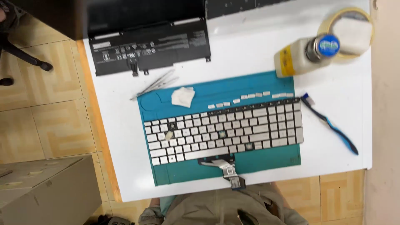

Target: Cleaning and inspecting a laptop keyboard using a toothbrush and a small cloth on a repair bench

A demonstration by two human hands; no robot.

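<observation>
On teal mat (166, 173): silver keyboard (225, 131), tweezers (155, 84) beside | fingers: out of view, cannot tell

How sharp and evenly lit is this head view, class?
Head view: slightly blurred throughout, keyboard keys smeared; white table bright and nearly washed out; top left corner dark; bottle cap soft; toothbrush casts a faint shadow.

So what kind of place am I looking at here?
Most likely a small laptop repair bench. A detached silver keyboard with some keys missing lies on a teal work mat, with a laptop battery, tweezers and a cleaning brush beside it on the white table.
</observation>
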